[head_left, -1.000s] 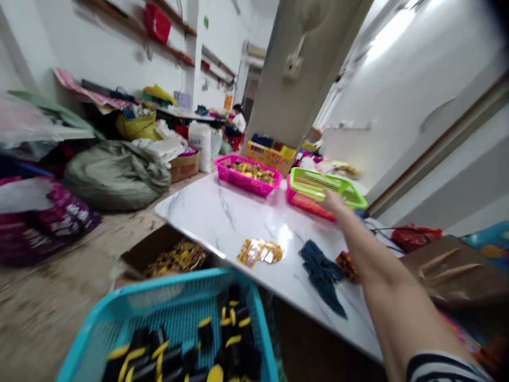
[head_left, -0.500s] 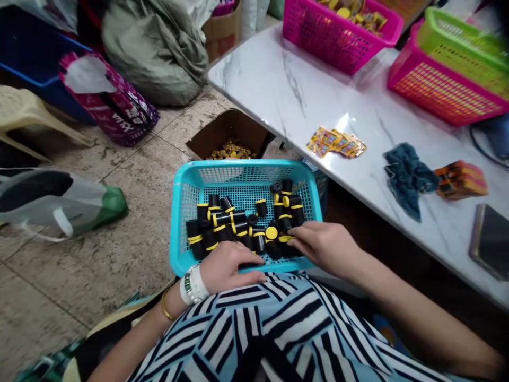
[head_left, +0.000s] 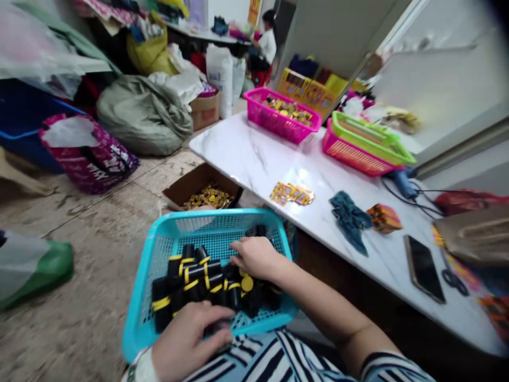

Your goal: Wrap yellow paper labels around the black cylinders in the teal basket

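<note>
A turquoise plastic basket [head_left: 167,241] rests on my lap, holding several small black cylinders with yellow bands [head_left: 194,276]. My left hand [head_left: 186,339] lies at the basket's near edge with its fingers curled over some cylinders. My right hand [head_left: 256,257] reaches into the basket's right side, fingers bent down among the cylinders. What either hand holds is hidden.
A white marble table [head_left: 254,154] stands to the right with a pink basket [head_left: 278,119], a green basket on another pink one [head_left: 363,143], yellow packets [head_left: 292,193], a dark cloth [head_left: 350,217] and a phone [head_left: 423,268]. A cardboard box [head_left: 201,188] and bags sit on the floor.
My right arm came back from the green basket on the table to the turquoise basket. The view swung down, then lifted again; my right hand has moved deeper into the basket.
</note>
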`<state>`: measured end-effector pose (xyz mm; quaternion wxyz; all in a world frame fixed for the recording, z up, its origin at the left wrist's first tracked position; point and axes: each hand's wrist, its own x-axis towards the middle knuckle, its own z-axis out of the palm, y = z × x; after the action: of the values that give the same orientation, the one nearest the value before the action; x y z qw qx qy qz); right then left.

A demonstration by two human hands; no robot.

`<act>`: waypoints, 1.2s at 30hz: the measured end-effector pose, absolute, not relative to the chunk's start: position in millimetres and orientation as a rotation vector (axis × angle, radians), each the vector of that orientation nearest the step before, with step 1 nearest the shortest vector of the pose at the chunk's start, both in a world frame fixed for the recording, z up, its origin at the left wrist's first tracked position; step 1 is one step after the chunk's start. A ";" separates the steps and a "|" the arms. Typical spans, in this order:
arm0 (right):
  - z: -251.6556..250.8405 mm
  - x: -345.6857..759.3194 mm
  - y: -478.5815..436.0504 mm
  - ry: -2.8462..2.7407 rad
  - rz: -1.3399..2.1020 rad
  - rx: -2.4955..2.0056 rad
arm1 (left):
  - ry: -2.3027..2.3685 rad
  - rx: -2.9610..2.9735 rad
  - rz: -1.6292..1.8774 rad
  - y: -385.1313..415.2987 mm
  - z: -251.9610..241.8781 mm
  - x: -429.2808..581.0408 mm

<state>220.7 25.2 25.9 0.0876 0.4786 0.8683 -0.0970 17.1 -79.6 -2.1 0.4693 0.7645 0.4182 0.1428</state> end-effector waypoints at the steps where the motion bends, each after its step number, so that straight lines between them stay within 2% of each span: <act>1: 31.5 228.8 30.1 2.654 -0.290 1.492 | 1.040 1.840 0.366 -77.2 -1.2 15.6; 3: 46.9 252.5 43.5 2.798 -0.195 1.781 | 1.033 1.758 0.383 -72.3 1.9 15.5; 6: 66.6 294.4 65.7 2.785 0.238 2.257 | 1.017 1.666 0.364 -66.6 8.1 21.4; 8: 68.0 314.9 73.7 2.747 0.392 2.221 | 1.046 1.646 0.364 -64.4 12.0 28.1; 10: 59.0 324.0 73.3 2.760 0.431 2.083 | 1.061 1.623 0.377 -63.3 15.5 35.3; 13: 37.7 320.2 64.8 2.798 0.507 2.102 | 0.978 1.487 0.374 -60.5 20.0 44.7; 19: 23.2 306.3 71.1 2.864 0.449 2.349 | 0.870 1.051 0.528 -42.3 21.8 52.7; 26: 26.7 306.0 82.1 2.873 0.377 2.406 | 0.960 0.777 0.758 -30.2 14.4 53.9; 32: 27.7 297.4 75.1 2.711 0.546 2.294 | 0.945 0.688 0.787 -37.3 8.9 52.0; 36: 43.5 312.9 86.3 2.792 0.147 2.269 | 0.938 0.636 0.828 -40.4 6.2 49.3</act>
<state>312.9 86.3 43.5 -0.2278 0.6136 0.7550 0.0397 49.3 -40.4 6.2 0.7638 0.2925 0.4314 0.3807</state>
